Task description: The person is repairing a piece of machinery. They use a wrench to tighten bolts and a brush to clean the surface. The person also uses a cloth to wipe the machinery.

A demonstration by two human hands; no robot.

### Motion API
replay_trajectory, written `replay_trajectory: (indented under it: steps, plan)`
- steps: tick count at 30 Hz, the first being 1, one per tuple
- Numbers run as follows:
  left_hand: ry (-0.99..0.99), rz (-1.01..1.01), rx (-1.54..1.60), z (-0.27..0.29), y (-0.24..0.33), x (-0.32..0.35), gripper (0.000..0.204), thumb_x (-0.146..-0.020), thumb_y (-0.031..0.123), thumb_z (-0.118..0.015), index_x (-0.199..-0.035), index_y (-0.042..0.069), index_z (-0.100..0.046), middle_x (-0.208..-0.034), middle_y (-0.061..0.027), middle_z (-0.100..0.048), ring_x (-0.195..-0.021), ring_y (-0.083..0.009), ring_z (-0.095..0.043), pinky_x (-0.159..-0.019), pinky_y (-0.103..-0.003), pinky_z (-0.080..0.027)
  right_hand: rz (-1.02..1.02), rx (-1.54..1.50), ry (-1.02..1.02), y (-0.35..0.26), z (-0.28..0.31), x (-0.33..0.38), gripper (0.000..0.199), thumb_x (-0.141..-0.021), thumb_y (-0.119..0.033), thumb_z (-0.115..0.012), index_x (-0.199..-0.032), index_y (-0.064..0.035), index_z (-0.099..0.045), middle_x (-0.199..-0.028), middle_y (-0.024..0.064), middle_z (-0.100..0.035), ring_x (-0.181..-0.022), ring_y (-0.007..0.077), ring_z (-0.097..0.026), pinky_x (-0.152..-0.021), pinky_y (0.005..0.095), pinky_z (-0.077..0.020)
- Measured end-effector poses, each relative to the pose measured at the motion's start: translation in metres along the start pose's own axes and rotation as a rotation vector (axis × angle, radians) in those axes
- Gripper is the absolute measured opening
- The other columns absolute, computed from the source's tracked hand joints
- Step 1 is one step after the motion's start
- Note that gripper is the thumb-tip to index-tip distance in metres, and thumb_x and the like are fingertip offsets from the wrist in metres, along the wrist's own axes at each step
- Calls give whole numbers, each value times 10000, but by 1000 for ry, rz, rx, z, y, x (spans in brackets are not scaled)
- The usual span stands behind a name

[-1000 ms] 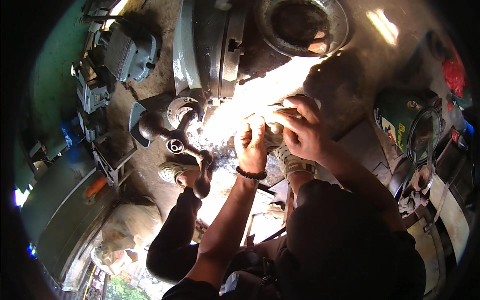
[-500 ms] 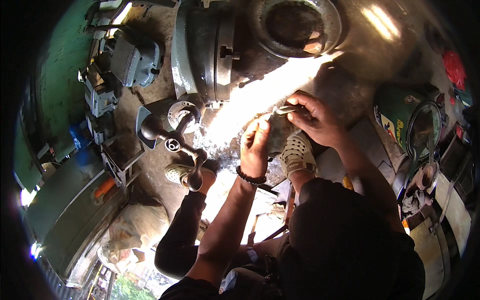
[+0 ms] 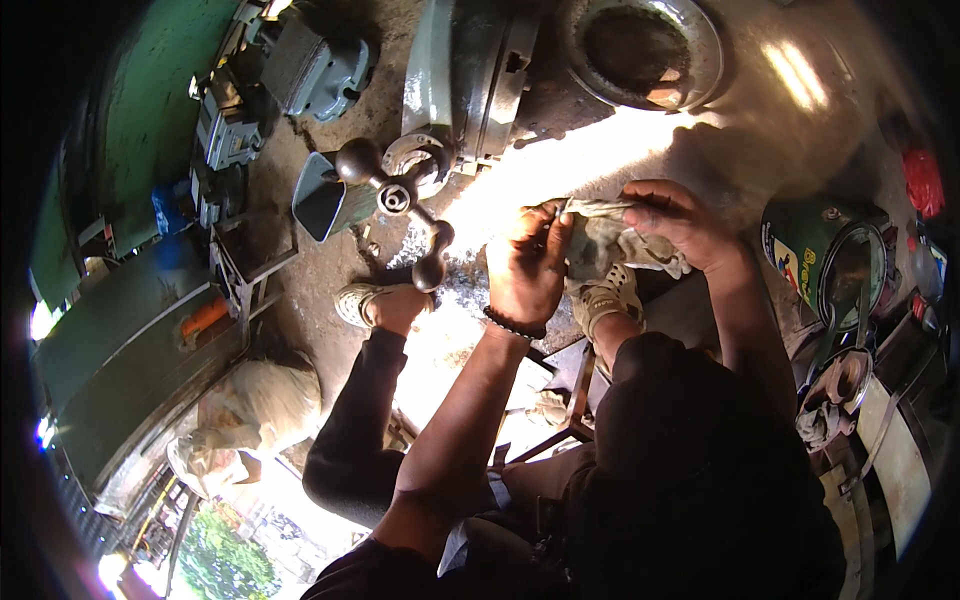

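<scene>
Sunlight falls in a bright band across the dirty concrete floor [image 3: 330,290] under both raised hands. The left hand [image 3: 527,265], a dark beaded bracelet [image 3: 513,325] on its wrist, has its grip pressed together on the left edge of a crumpled grey-white cloth rag [image 3: 610,240]. The right hand [image 3: 675,220] pinches the rag's upper right part, fingers curled over it. The rag hangs between the two hands, above a foot in a pale woven sandal [image 3: 605,300]. To the left stands a dark metal handwheel with ball-ended spokes [image 3: 395,200], mounted on a grey-green machine body [image 3: 470,70]. A green round tin can [image 3: 800,250] sits well to the right.
</scene>
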State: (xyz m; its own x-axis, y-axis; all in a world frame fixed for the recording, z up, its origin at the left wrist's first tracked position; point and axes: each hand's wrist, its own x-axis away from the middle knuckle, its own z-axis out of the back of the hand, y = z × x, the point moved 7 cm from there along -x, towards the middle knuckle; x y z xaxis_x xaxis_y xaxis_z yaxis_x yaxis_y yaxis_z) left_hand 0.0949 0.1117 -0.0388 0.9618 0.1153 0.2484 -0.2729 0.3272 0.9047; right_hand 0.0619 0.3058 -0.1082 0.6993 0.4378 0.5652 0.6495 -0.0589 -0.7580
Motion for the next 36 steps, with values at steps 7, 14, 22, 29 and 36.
replay_trajectory:
  steps: [7, 14, 22, 29, 36]
  plan:
    - [-5, -396, -537, -3, 35, 20, 463, -719, -54, -664, -1148, 108, -726, -1059, -112, -642, -855, -284, -680, -723, -388, -558, -121, -373, -44, -9, -42, -5, 254, -933, -191, -694, -1130, -32, -701, -1054, 65, -722, -928, 141, -685, -806, 298, -566]
    - [-50, -231, -164, 12, -5, 16, 282, -891, -40, -588, -1152, -11, -692, -1001, -184, -639, -928, -323, -654, -841, -371, -522, 69, 246, 103, -7, -61, -30, 339, -922, -282, -727, -1130, -15, -712, -1132, 108, -723, -1072, 154, -651, -960, 288, -491]
    - [251, 172, 543, 29, -78, -15, 72, -997, 65, -622, -1008, 28, -682, -885, 22, -630, -767, -56, -517, -709, -210, -409, 582, 420, 160, -13, -100, -61, 240, -924, -73, -696, -1144, 4, -641, -1053, 143, -734, -946, 297, -720, -845, 353, -573]
    - [318, 1, 700, 38, -89, -41, 125, -959, 45, -662, -1067, 13, -715, -1037, -48, -719, -928, -107, -633, -877, -254, -486, 836, 838, 322, -53, -117, -59, 191, -889, -113, -724, -1051, -54, -642, -975, 155, -726, -827, 347, -720, -691, 401, -592]
    - [731, 122, 757, 32, -108, -45, 102, -945, 96, -703, -1013, 27, -674, -965, -28, -685, -852, -111, -609, -760, -250, -491, 1105, 900, 459, -70, -130, -63, 146, -844, -149, -759, -912, -72, -656, -827, 93, -691, -719, 303, -698, -626, 366, -568]
